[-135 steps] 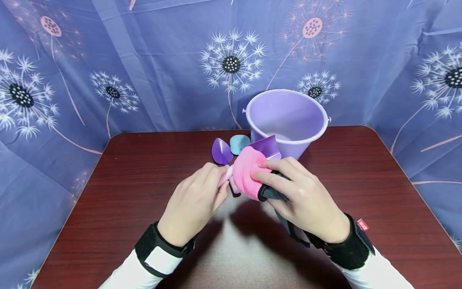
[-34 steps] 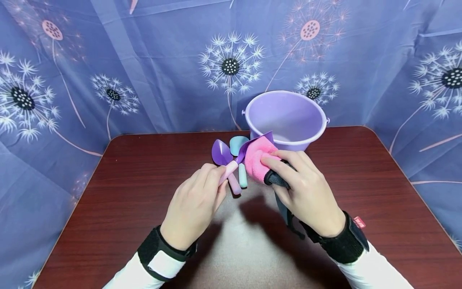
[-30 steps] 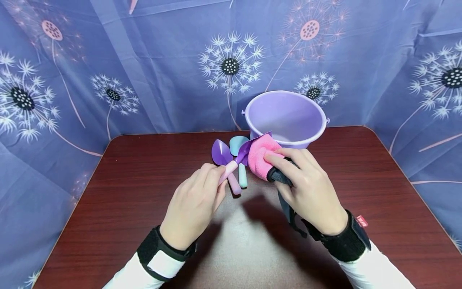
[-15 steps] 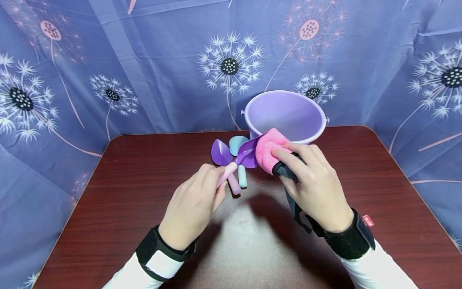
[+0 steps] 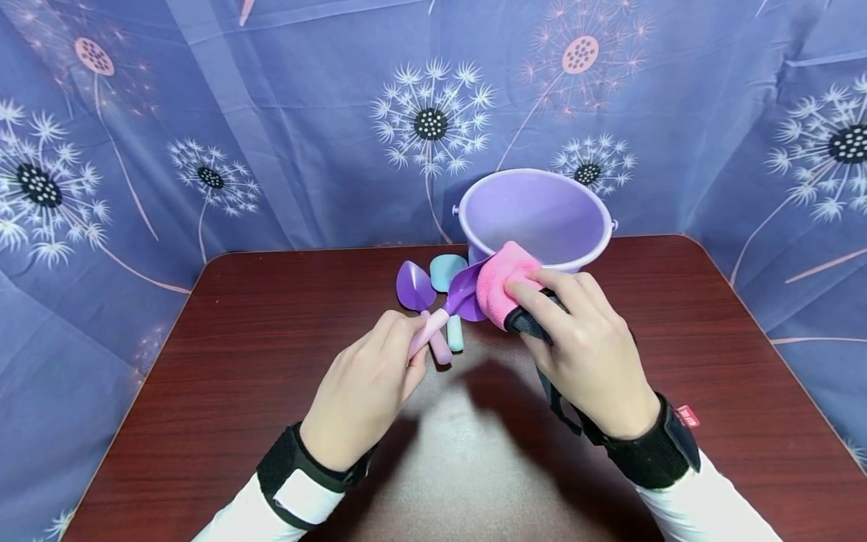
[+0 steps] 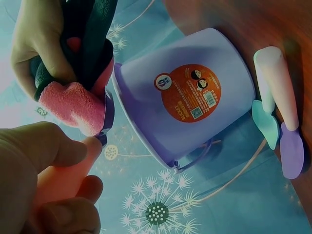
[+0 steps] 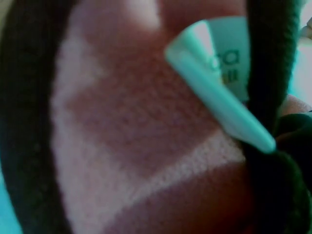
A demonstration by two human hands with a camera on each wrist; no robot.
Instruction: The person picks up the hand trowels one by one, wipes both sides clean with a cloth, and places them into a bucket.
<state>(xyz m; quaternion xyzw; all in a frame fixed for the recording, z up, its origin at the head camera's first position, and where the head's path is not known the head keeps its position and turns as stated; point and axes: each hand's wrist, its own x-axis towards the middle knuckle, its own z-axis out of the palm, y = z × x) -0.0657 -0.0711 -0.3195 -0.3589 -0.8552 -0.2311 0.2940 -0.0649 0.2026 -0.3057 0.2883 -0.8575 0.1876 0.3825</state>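
My left hand [image 5: 366,384] grips the pink handle [image 5: 428,333] of a toy shovel, whose purple blade [image 5: 463,290] points up and right. A pink fleecy cloth [image 5: 504,282] with dark trim is bunched in my right hand [image 5: 589,350], against the far part of the blade and covering it. In the left wrist view the cloth [image 6: 73,107] wraps over the blade's edge. Only blurred pink fabric [image 7: 136,122], dark trim and a pale tag [image 7: 224,83] fill the right wrist view. Under the held shovel lie a purple shovel [image 5: 415,286] and a teal-headed one [image 5: 447,272].
A lilac bucket [image 5: 474,245] stands at the back of the brown table [image 5: 271,339], just behind the cloth; a sticker [image 6: 190,92] is on its side. Behind the table hangs a blue curtain [image 5: 305,113] with dandelion prints.
Over the last seconds my right hand has slid the cloth from near the handle outward along the blade, up and right, then slightly back left. My left hand has stayed nearly still.
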